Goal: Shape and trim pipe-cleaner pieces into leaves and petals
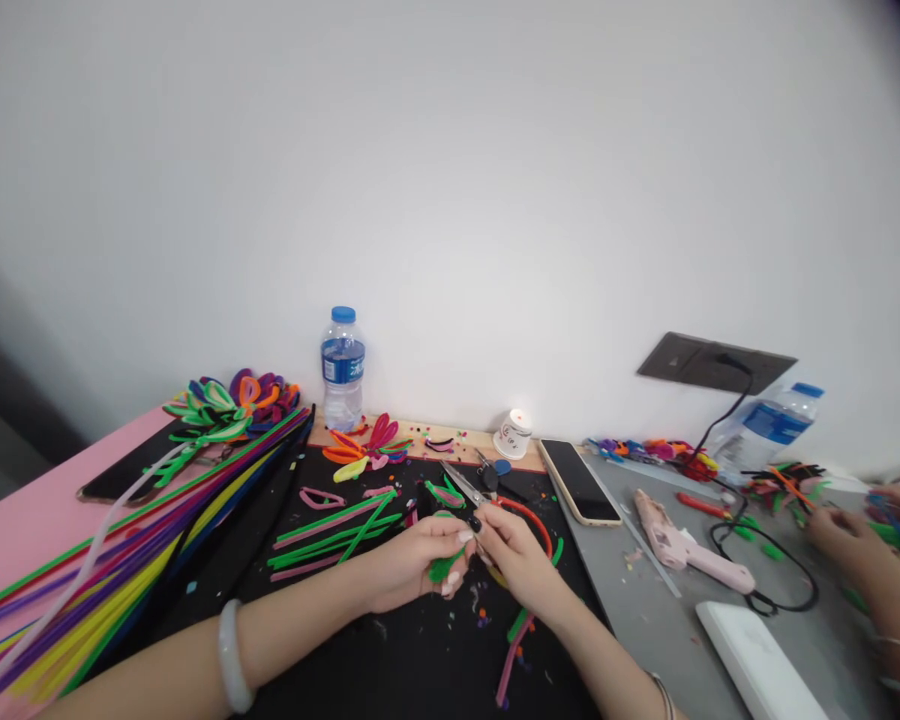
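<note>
My left hand (427, 560) is closed around a short green pipe cleaner piece (441, 568), whose fuzzy end shows below the fingers. Fingertips of my right hand (514, 560) meet the left ones and pinch at the top of that piece; the exact grip is hidden. Just beyond the hands lie scissors (463, 484), blades pointing away to the left. An orange curved loop (534, 517) passes behind my right hand. Green and pink pipe cleaner lengths (330, 535) lie left of my hands on the black mat (390, 660). Folded pipe cleaner petals (375, 445) rest farther back.
Long pipe cleaners (142, 545) and a dark phone (131, 470) lie at left. A water bottle (343, 370), paper cup (513, 433) and phone (581, 480) stand or lie along the wall. At right are a pink glue gun (690, 550), its cable, and another person's hands (847, 540).
</note>
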The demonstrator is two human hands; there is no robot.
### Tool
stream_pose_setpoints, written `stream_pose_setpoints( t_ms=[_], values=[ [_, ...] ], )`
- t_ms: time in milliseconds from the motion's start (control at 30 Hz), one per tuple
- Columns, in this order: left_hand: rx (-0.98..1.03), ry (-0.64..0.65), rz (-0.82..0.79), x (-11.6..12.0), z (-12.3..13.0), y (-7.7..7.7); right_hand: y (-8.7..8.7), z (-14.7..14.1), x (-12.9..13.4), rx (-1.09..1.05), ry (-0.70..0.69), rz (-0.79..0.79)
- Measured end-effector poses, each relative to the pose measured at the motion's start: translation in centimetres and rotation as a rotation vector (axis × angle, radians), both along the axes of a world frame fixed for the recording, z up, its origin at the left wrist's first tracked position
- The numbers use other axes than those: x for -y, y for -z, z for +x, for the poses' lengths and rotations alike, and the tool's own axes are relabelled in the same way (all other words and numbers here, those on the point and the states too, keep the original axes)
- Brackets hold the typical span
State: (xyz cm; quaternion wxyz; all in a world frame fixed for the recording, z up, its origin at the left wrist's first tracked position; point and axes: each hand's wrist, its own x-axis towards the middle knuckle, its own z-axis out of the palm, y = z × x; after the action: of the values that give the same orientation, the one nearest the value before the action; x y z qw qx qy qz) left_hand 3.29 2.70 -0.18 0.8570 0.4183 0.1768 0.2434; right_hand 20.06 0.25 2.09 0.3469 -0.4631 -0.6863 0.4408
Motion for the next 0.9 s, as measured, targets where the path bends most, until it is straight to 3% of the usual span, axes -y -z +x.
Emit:
stream_pose_setpoints(
  t_ms=[67, 200, 300, 567, 700, 900],
  values=[
    [-0.049, -0.09, 0.049, -0.1, 0.4, 0.4, -0.3, 0.8, -0.6, 0.081, 0.022, -0.007],
    [-0.203, -0.285, 0.222, -0.2, 0.3, 0.7, -1.1, 2.3, -1.1, 0.39, 0.25, 0.145],
    [-0.235, -0.39, 0.28, -0.4, 0.1, 0.8, -1.0, 2.9, -1.1, 0.606, 0.311, 0.207],
    [-0.257, -0.533, 0.417, -0.4, -0.2, 0.6, 0.0, 2.5, -1.1, 0.971, 0.354, -0.056],
    [-0.277, -0.584, 0.472, -0.6, -0.6, -0.2, 0.1, 2.8, -1.4, 0.976, 0.424, -0.019],
    [-0.282, -0.613, 0.476, -1.0, -1.1, -0.3, -0.1, 3.1, -1.9, 0.682, 0.399, 0.085]
  ],
)
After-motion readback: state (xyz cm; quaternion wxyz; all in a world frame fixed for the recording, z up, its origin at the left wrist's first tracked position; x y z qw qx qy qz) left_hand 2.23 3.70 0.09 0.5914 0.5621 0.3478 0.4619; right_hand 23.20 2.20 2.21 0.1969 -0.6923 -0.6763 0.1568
